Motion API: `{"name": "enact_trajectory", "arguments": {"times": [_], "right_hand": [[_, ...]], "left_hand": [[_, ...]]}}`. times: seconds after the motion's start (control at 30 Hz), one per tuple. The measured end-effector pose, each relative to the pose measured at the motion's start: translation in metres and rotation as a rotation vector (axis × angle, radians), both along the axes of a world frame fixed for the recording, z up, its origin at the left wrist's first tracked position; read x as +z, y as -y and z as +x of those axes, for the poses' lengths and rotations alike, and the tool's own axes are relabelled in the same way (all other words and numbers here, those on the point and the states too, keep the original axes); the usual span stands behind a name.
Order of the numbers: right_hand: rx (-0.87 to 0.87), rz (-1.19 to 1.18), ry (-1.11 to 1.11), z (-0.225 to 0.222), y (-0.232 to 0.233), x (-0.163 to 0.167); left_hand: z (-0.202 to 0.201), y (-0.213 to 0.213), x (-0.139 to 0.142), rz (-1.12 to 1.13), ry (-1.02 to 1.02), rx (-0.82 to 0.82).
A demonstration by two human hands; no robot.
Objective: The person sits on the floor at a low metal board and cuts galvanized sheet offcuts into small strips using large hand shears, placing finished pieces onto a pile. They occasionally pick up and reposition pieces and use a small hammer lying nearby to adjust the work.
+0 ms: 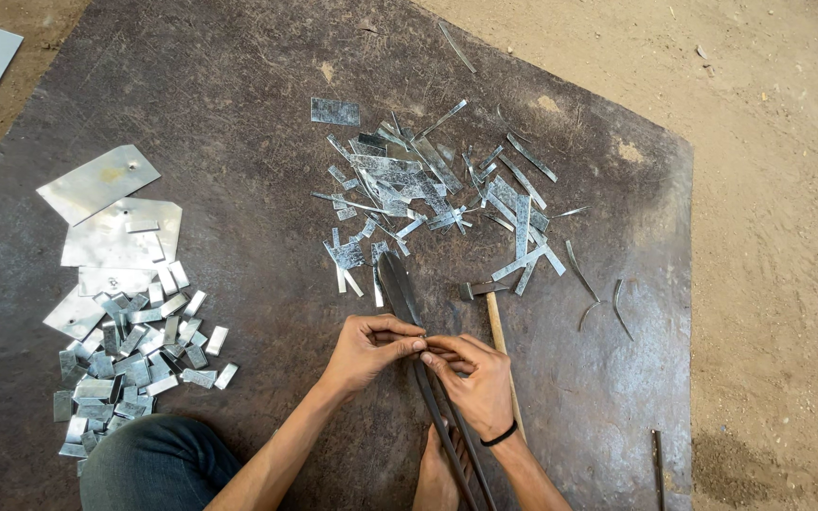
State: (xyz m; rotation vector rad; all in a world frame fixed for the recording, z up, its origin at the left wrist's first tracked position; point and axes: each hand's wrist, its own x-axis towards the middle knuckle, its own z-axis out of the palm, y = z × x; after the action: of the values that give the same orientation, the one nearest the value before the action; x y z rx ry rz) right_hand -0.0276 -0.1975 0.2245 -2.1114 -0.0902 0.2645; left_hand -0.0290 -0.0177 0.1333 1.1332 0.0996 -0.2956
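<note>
Both hands meet over the middle of a dark, worn metal sheet that lies on sandy ground. The left hand and the right hand pinch their fingertips together around a small piece of shiny metal, which sits right between the thumbs and forefingers; both hands are closed in a fine grip on it. The piece is almost wholly covered by the fingers, so its shape and size cannot be made out.

Directly under the hands run long dark metal shears: the blades point away from the person just beyond the fingertips, and the handles pass beneath the right hand toward the bottom edge, where they are cut off. A bare foot rests beside the handles, partly out of view. Just right of the right hand lies a small hammer with a pale wooden handle, its shaft partly hidden by the wrist, which wears a black band.

Beyond the shears lies a loose scatter of thin silver metal strips and offcuts. Well to the left sits a heap of small folded silver metal pieces, with larger flat silver sheet pieces behind it. A knee in blue denim shows at the lower left.
</note>
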Motion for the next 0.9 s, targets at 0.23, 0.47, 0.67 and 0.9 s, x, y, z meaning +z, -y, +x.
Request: {"name": "enact_trajectory", "arguments": {"times": [0.23, 0.47, 0.67, 0.9], "right_hand": [[-0.044, 0.087, -0.04, 0.0, 0.001, -0.007], [-0.175, 0.334, -0.229, -0.005, 0.005, -0.026], [-0.091, 0.388, -0.27, -0.016, 0.012, -0.039], [0.013, 0.248, -0.282, -0.002, 0.018, -0.05]], "left_hand": [[-0.002, 0.003, -0.003, -0.056, 0.005, 0.05], [-0.004, 0.004, -0.009, -0.098, 0.019, 0.089], [-0.004, -0.003, 0.002, 0.058, 0.028, 0.045], [0.004, -0.13, 0.047, 1.034, 0.414, 0.382]]}}
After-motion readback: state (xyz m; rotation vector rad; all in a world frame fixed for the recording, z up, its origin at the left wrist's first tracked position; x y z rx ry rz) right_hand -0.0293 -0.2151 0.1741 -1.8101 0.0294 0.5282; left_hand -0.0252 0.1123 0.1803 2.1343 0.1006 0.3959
